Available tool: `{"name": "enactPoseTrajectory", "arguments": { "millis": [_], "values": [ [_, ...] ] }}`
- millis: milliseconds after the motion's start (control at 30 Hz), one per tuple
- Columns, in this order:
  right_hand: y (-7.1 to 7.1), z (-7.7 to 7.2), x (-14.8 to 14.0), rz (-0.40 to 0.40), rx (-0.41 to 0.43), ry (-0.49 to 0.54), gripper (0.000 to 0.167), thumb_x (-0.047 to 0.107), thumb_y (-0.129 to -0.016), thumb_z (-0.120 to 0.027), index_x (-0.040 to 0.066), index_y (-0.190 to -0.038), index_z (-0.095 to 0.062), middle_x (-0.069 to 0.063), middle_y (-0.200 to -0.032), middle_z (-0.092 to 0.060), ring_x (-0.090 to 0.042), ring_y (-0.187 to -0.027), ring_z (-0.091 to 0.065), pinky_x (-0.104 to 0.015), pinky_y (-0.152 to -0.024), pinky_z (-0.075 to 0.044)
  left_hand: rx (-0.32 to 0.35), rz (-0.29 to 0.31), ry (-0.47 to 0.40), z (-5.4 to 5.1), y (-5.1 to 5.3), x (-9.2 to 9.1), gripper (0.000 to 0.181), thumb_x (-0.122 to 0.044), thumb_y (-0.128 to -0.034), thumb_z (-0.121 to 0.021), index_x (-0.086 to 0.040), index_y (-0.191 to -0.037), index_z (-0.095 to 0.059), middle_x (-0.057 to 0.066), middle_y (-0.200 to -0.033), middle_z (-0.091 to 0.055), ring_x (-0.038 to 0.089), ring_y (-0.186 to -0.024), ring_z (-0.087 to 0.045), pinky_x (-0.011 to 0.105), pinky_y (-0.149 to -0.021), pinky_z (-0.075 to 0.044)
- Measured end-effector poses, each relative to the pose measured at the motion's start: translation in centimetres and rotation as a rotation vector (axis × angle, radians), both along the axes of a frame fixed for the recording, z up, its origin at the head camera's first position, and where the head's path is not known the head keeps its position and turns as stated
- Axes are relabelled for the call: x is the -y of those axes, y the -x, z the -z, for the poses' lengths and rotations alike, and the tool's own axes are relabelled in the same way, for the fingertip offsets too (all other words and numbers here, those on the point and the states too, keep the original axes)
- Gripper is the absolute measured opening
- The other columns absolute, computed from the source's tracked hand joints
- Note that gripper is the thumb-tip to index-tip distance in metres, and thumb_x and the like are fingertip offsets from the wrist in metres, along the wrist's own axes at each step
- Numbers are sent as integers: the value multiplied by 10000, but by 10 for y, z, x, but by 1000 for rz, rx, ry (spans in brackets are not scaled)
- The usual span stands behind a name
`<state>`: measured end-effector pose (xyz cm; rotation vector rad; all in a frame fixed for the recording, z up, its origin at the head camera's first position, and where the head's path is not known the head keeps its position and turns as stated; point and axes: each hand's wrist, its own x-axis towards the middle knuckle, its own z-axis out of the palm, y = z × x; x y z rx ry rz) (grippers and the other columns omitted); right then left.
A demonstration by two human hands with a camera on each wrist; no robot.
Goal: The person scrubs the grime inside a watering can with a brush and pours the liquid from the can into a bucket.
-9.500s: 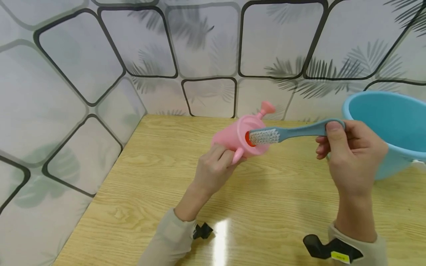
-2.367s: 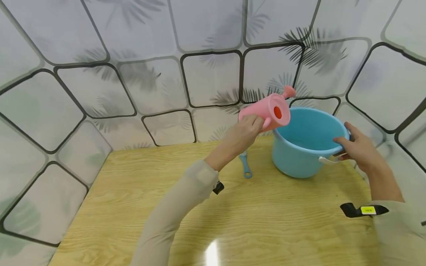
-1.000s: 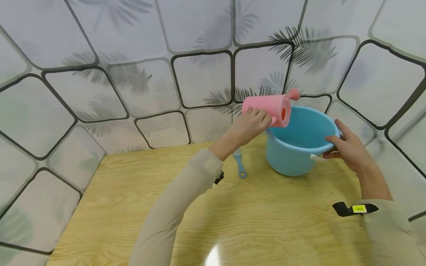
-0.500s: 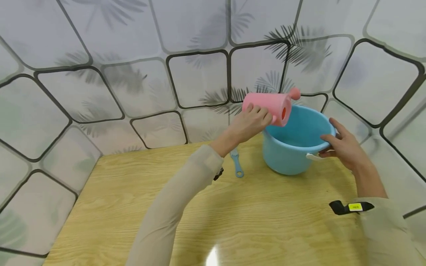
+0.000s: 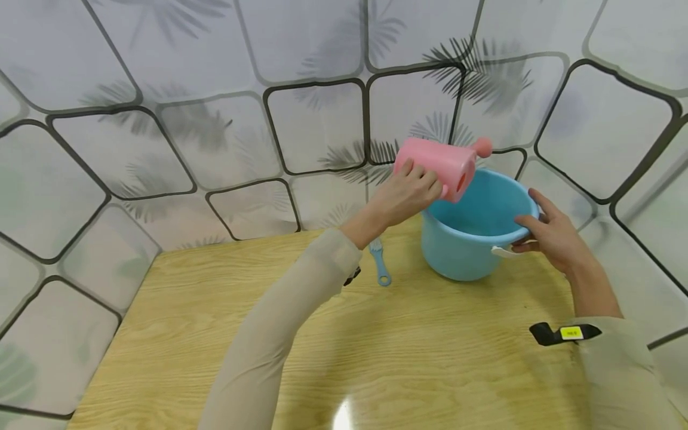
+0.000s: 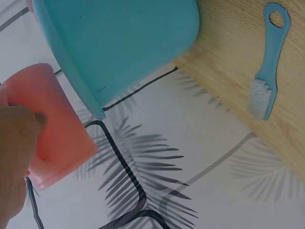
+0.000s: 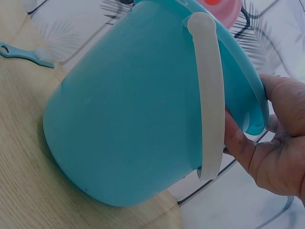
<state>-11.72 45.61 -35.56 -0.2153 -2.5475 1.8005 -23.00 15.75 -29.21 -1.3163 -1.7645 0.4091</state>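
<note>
My left hand (image 5: pixel 404 194) grips a pink toy watering can (image 5: pixel 434 161) by its handle. The can is tipped on its side above the left rim of a blue bucket (image 5: pixel 459 255), with its red-lined opening turned right and down. Its round spout head (image 5: pixel 482 147) points to the right. My right hand (image 5: pixel 556 233) holds the bucket's right rim, thumb inside and fingers outside, as the right wrist view also shows. The bucket's white handle (image 7: pixel 209 95) hangs down beside those fingers. In the left wrist view the can's body (image 6: pixel 57 129) hangs near the bucket's edge.
A blue scrubbing brush (image 5: pixel 380 266) with white bristles lies on the wooden table (image 5: pixel 226 334), left of the bucket. A patterned wall covering (image 5: pixel 317 128) rises close behind the bucket and along both sides of the table.
Earlier my right hand held the brush at the watering can's mouth; now the brush lies on the table and that hand grips the bucket. The can moved over the bucket, its mouth tipping further down.
</note>
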Motion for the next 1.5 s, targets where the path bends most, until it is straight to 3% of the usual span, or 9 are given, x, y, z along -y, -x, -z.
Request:
{"name": "enactPoseTrajectory", "arguments": {
  "millis": [267, 600, 900, 1233, 1500],
  "values": [
    [1, 1, 0, -9, -3, 19, 795, 247, -1061, -463, 192, -1574, 143, -432, -1523, -138, -59, -749, -683, -285, -680, -610, -50, -8, 21, -3, 1, -2, 292, -80, -1058, -332, -141, -991, -610, 27, -940, -579, 219, -820, -527, 357, -792, -449],
    [1, 1, 1, -9, -1, 11, 799, 254, -1057, -468, 199, -1576, 138, -427, -1528, -133, -61, -752, -683, -290, -686, -611, -70, -10, 46, -3, 1, -5, 308, -83, -1058, -336, -157, -974, -624, 23, -932, -585, 212, -800, -529, 355, -780, -458],
    [2, 0, 1, -7, -3, 6, 806, 268, -1053, -478, 211, -1577, 131, -422, -1528, -146, -74, -755, -687, -294, -690, -612, -60, -6, 83, -9, 0, -6, 397, 3, -1012, -274, -171, -946, -625, 20, -932, -588, 222, -798, -520, 395, -838, -449],
    [1, 0, 0, -2, -2, -8, 812, 283, -1050, -486, 209, -1579, 125, -416, -1533, -150, -82, -761, -688, -296, -695, -612, -74, -37, 168, -16, -2, -11, 365, -12, -1017, -283, -150, -1009, -620, 27, -965, -593, 245, -866, -580, 474, -969, -480],
    [0, -1, 1, 7, 3, -21, 813, 293, -1046, -489, 224, -1581, 119, -401, -1539, -161, -93, -770, -688, -304, -712, -612, -126, -31, 167, -16, -3, -13, 398, -19, -1022, -236, -152, -989, -610, 19, -931, -575, 235, -833, -575, 461, -958, -480]
  ]
}}
